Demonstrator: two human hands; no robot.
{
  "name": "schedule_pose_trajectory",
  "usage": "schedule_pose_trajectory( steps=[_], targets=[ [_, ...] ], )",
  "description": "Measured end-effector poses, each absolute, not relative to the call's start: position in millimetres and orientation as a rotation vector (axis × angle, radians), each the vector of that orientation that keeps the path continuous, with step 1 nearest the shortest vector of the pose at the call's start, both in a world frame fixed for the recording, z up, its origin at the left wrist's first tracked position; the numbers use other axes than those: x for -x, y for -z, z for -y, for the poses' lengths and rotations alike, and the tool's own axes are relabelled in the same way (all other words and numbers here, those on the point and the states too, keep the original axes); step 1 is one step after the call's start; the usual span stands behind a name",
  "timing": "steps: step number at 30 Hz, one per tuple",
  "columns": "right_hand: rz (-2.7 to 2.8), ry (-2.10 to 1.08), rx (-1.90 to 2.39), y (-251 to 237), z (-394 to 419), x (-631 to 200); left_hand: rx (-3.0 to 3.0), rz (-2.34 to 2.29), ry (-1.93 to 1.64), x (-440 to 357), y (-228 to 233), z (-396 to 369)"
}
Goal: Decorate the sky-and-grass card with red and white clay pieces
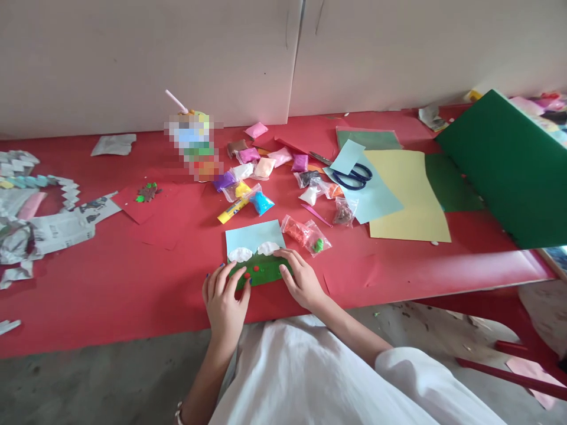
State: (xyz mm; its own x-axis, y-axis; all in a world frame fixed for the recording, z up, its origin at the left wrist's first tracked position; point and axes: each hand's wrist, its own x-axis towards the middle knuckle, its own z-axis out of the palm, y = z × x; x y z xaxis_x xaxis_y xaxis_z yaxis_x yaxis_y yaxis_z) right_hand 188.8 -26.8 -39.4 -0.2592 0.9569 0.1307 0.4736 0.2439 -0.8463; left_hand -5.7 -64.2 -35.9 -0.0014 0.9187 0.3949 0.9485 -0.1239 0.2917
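A small picture card (pixel 254 235), light blue at the top with a green lower part, lies at the table's front edge. Two white cloud-shaped pieces (pixel 240 254) sit where blue meets green, and small red dots (pixel 256 268) dot the green. My left hand (pixel 225 298) rests on the card's lower left, fingers spread. At the right side, my right hand (pixel 303 280) touches the card and the right cloud with its fingertips, thumb apart. Neither hand is wrapped round anything. Just right of the card lie bags of orange-red and green clay (pixel 305 234).
Several clay packets (pixel 262 203) and a yellow glue stick (pixel 233 210) lie behind the card. Scissors (pixel 354 176) rest on blue paper (pixel 376 198) and yellow paper (pixel 410 200). A green board (pixel 505 171) leans at right; folded paper strips (pixel 57 230) are at left.
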Motion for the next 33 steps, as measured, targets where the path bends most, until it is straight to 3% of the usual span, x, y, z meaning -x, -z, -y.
schedule_pose_trajectory(
  steps=[15,19,24,28,33],
  targets=[
    [1.848,-0.822,1.279,37,29,-186,2.168,2.000,0.833,7,32,58],
    [1.891,-0.551,1.229,35,20,-191,2.162,1.976,0.886,8,28,57],
    [1.852,-0.230,1.640,43,-24,-202,2.187,1.900,0.984,2,17,47],
    [1.914,-0.258,1.690,44,-46,-210,2.240,1.856,1.085,-9,5,30],
    [1.954,-0.409,1.310,20,-31,-208,2.396,2.021,1.352,-20,-7,5]
  ],
)
